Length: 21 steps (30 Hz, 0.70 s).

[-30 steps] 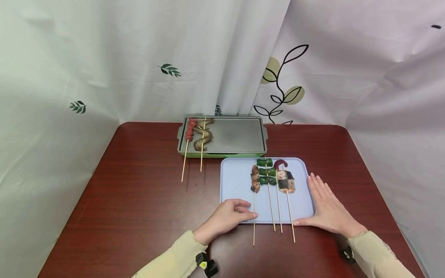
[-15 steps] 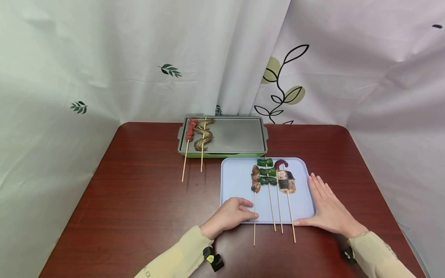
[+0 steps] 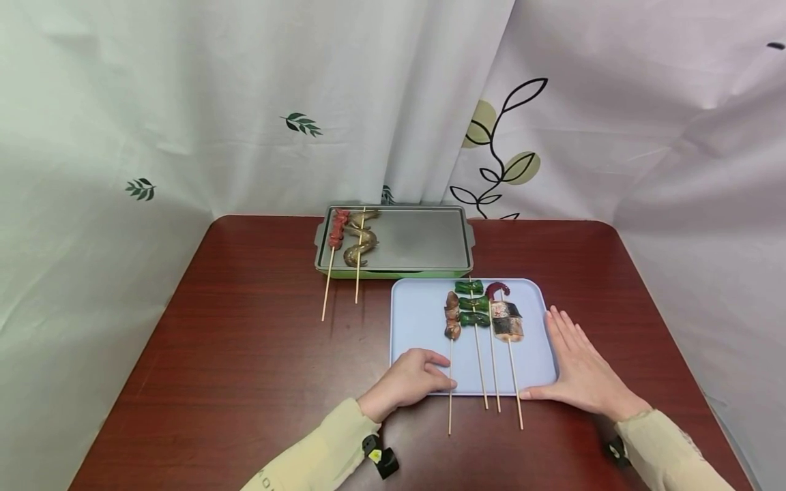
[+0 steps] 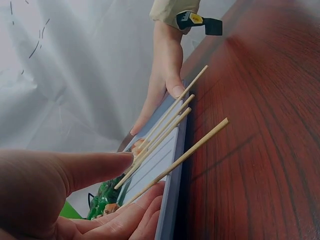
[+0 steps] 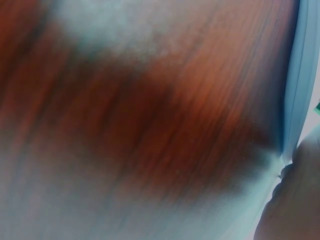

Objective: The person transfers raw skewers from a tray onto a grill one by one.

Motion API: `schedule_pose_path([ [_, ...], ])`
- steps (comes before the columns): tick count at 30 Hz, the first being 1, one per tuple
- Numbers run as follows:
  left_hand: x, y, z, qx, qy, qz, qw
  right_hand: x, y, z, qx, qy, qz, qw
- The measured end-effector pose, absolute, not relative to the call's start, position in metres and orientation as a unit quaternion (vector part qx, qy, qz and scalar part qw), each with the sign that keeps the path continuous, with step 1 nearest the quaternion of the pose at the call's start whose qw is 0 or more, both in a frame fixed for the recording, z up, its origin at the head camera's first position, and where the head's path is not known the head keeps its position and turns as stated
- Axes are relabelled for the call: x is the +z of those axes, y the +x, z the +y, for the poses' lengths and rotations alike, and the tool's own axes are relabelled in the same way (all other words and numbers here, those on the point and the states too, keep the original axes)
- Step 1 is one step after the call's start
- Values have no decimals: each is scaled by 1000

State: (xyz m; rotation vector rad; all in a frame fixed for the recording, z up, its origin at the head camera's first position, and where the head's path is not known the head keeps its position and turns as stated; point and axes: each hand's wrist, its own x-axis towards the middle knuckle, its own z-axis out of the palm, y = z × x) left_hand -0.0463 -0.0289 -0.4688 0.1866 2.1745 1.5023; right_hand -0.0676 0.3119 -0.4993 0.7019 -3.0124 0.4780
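Observation:
On the blue tray (image 3: pixel 408 314) lie several skewers with their sticks toward the person. Leftmost is a skewer of brown pieces (image 3: pixel 452 317). Beside it come a green pepper skewer (image 3: pixel 473 304), a skewer with a dark red curled tentacle (image 3: pixel 497 290) and one with silvery-dark fish slices (image 3: pixel 507 322). My left hand (image 3: pixel 413 378) is at the brown skewer's stick; the left wrist view shows the thumb (image 4: pixel 100 169) apart from the fingers, the stick (image 4: pixel 190 151) passing between without being pinched. With fingers straight, my right hand (image 3: pixel 580 372) rests along the tray's right edge, thumb at its front corner.
Behind the tray stands a green-sided grill pan (image 3: pixel 424 239). A red meat skewer (image 3: pixel 336 228) and a shrimp skewer (image 3: pixel 361 239) lie at its left, sticks overhanging the front. A brown wooden table (image 3: pixel 245 341) carries everything, with a white curtain (image 3: pixel 245 82) behind.
My left hand has shifted slightly right, with its forearm, beside the brown skewer's stick. The right hand, tray and skewers stay in place.

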Motion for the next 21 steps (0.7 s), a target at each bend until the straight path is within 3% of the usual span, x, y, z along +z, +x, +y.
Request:
schedule_pose_path([
  [21, -468, -44, -24, 565, 75, 789, 230, -498, -67, 311, 158, 228, -961, 11],
])
